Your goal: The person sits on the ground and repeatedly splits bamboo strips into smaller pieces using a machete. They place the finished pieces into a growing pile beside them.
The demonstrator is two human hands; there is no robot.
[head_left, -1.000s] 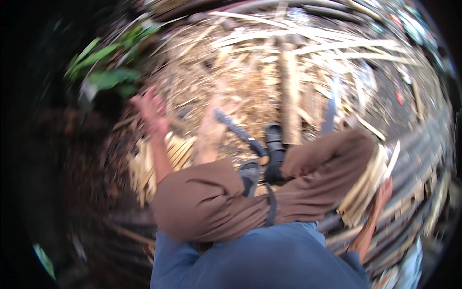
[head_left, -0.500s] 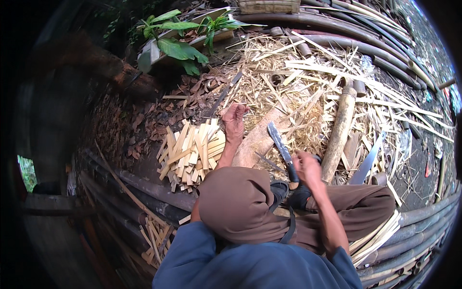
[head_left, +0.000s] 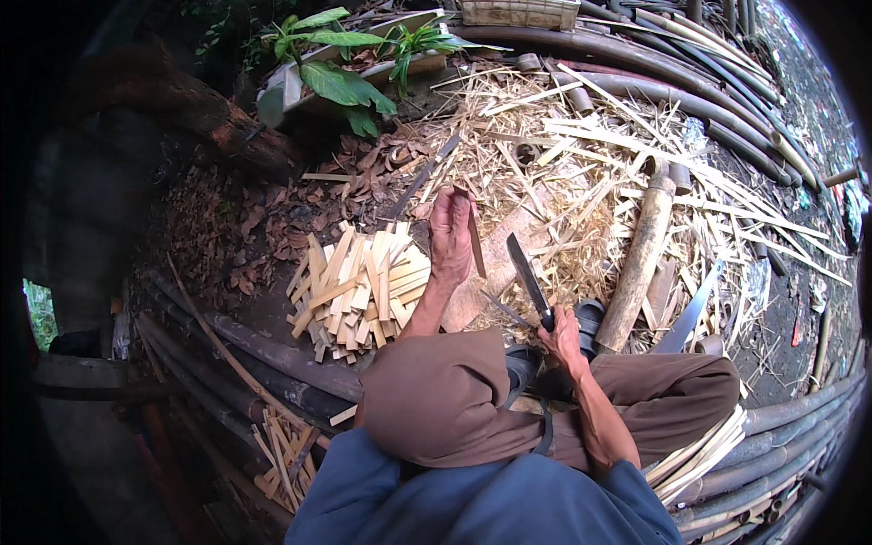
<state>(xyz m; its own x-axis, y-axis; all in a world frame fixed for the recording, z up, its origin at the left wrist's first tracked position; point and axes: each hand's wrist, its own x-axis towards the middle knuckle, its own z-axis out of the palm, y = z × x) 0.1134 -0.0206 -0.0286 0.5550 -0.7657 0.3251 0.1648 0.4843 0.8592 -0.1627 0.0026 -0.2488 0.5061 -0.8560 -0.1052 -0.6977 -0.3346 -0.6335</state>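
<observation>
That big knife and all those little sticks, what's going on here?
The person's right hand holds a long, dark-bladed metal knife by its handle. The fingers of the left hand hold up a thin, flat brown strip, perhaps bamboo. The blade and the strip are apart. A heap of short, pale, flat sticks lies to the left, and long pale strips and shavings litter the ground ahead.

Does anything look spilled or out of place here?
Only the mess stands out: pale shavings and long strips lie strewn ahead, untidy next to the heaped short slats. The knife in the right hand and the brown strip in the left hand show no obvious damage.
</observation>
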